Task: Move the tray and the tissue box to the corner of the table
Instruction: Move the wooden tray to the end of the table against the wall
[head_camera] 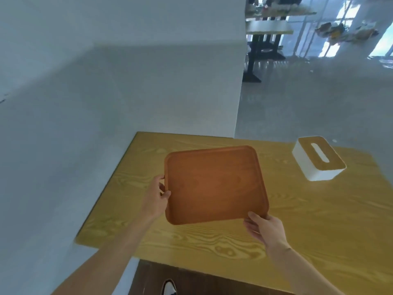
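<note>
Both hands clasp the brown wooden tray [214, 184]: the left hand [156, 198] pinches its left rim, the right hand [264, 227] its near right corner, above the table [319, 231]. The tissue box [318, 157] rests far right of both grips.

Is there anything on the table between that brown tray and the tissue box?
No. In the head view, only bare yellow wood-grain table shows between the tray and the tissue box.
</note>
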Action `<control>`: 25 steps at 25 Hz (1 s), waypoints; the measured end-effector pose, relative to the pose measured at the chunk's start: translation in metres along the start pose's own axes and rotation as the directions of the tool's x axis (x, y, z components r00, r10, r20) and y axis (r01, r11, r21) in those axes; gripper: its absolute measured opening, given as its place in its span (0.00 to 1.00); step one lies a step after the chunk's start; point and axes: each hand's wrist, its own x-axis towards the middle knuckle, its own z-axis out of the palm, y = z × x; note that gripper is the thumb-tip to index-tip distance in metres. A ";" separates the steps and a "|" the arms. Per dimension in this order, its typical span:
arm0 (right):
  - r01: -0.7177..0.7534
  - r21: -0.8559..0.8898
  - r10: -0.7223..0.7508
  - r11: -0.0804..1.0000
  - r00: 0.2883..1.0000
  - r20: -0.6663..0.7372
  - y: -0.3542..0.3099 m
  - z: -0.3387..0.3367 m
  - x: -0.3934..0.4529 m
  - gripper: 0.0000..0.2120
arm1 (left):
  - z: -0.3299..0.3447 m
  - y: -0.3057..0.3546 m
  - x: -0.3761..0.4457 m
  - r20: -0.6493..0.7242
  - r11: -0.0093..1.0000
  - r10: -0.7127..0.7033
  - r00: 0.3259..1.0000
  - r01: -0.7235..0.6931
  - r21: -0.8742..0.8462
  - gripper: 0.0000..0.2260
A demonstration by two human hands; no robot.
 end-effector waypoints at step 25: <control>-0.035 -0.143 0.034 0.989 0.999 -0.004 0.039 0.223 -0.009 0.09 | -0.138 -0.155 0.104 0.060 0.998 -0.069 0.996 0.069 0.003 0.23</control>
